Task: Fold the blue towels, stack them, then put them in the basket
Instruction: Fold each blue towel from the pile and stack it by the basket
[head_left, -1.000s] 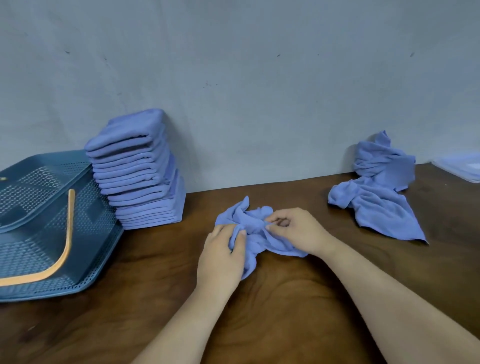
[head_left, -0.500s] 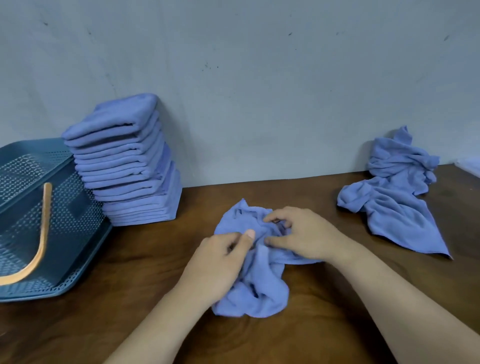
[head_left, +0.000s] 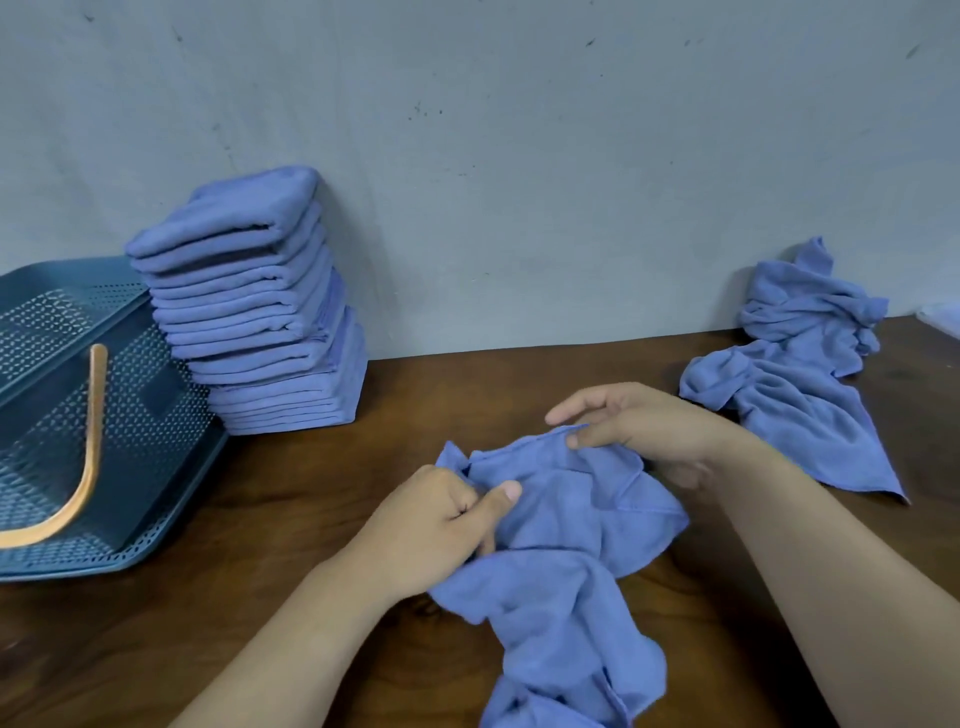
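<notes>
Crumpled blue cloth towel is pinched at its left edge by the left hand. Its top hem is pinched by the right hand, other fingers loosely extended.

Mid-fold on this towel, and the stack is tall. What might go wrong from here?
1. The folded stack looks uneven, its upper towels offset toward the basket; adding another may tip it.
2. The towel is bunched, and the left hand and right hand each pinch only one spot, so the fold may come out crooked.
3. Its near end trails out of view and could drag or snag.
</notes>
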